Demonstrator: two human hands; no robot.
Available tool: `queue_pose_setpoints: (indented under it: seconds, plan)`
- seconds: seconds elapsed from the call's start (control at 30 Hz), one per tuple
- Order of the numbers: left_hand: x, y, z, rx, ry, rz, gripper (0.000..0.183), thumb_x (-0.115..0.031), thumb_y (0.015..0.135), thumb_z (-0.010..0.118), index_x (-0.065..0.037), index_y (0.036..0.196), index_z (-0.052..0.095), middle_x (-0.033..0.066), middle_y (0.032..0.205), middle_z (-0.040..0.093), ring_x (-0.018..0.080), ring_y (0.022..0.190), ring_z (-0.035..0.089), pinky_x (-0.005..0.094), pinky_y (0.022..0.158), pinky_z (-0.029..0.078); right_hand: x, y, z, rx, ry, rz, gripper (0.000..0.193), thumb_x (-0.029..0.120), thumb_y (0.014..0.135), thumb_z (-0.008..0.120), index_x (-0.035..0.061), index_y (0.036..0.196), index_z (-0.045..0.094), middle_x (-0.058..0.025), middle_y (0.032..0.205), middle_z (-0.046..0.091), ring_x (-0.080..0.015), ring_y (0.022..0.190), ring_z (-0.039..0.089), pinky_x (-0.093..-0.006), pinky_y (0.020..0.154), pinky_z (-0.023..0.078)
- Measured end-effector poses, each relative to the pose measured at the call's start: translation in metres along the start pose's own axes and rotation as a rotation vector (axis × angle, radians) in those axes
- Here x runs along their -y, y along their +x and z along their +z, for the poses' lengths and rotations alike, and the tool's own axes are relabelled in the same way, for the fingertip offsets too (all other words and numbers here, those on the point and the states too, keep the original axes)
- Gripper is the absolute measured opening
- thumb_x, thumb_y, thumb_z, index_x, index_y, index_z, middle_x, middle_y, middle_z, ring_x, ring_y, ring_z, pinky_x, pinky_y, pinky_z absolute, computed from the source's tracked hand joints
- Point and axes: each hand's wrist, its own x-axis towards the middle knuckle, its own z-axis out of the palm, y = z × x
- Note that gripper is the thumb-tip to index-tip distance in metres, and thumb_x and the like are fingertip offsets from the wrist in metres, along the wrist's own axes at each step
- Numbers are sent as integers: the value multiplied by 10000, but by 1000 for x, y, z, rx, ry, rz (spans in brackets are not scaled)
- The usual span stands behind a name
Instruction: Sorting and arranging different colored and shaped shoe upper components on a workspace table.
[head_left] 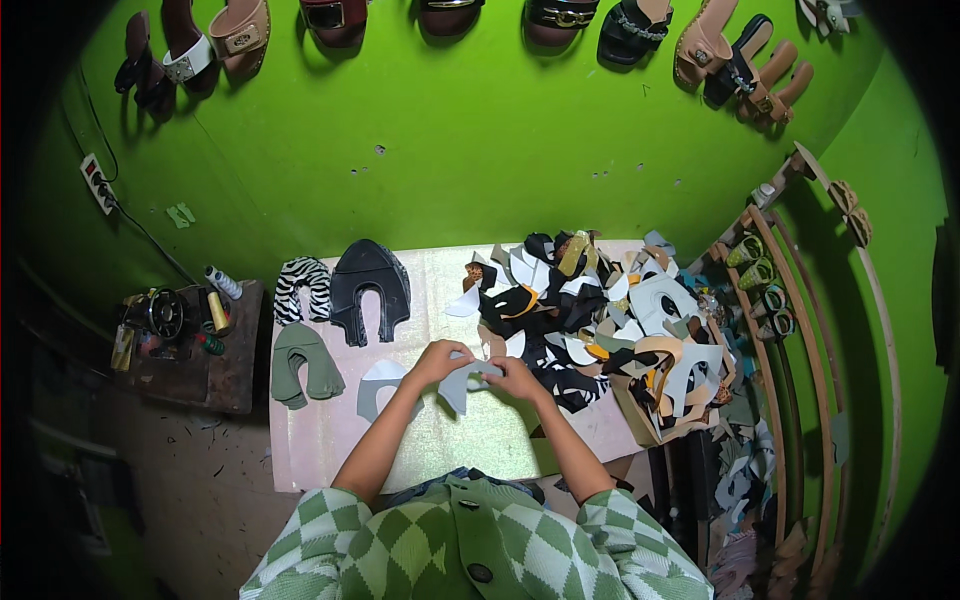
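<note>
Both my hands pinch a curved grey cut piece of shoe material (455, 392) over the near middle of the table. My left hand (440, 362) grips its upper left edge, fingers closed. My right hand (518, 380) is closed on its right end. Beside my left forearm, grey and white cut pieces (378, 378) lie on the table, partly behind the arm. Farther left are U-shaped stacks: zebra-striped pieces (300, 287), black pieces (372, 285) and green pieces (303, 365).
A large heap of mixed scraps (560, 290) covers the right of the pale table (440, 330), spilling over a box (650, 425). Wooden racks (790, 400) with sandals stand right. A small dark table (235, 370) with thread spools is left. Sandals (335, 22) hang on the green wall.
</note>
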Motion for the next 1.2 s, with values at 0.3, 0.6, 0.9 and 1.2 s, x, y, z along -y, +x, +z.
queue_pose_setpoints:
  seconds: [0.3, 0.6, 0.9, 1.2]
  plan:
    - [48, -47, 23, 47, 1, -505, 229, -301, 792, 668, -95, 889, 687, 90, 827, 687, 225, 816, 656, 336, 724, 500, -60, -17, 9, 114, -164, 166, 309, 233, 740, 746, 10, 927, 642, -22, 679, 603, -113, 623, 548, -288, 576, 440]
    - [82, -62, 22, -288, 94, -326, 191, -190, 801, 612, -52, 925, 654, 123, 822, 668, 259, 793, 652, 337, 720, 506, -53, 9, 3, -650, -374, 386, 363, 197, 731, 683, 45, 1046, 586, -156, 1026, 547, -323, 968, 557, -396, 787, 469]
    - [34, -7, 83, 77, 683, 130, 499, -236, 832, 572, -224, 1316, 452, 80, 1375, 415, 294, 1258, 392, 411, 876, 423, -63, 41, -2, -625, 172, 297, 158, 145, 810, 645, 4, 870, 603, -87, 654, 643, -161, 528, 635, -300, 528, 482]
    - [51, 14, 88, 80, 786, 117, 503, -290, 844, 551, -277, 1336, 451, 77, 1452, 328, 368, 1305, 328, 470, 878, 400, -35, 15, -45, -815, 261, 161, 90, 42, 903, 510, -13, 968, 540, -72, 807, 600, -161, 674, 661, -249, 506, 528]
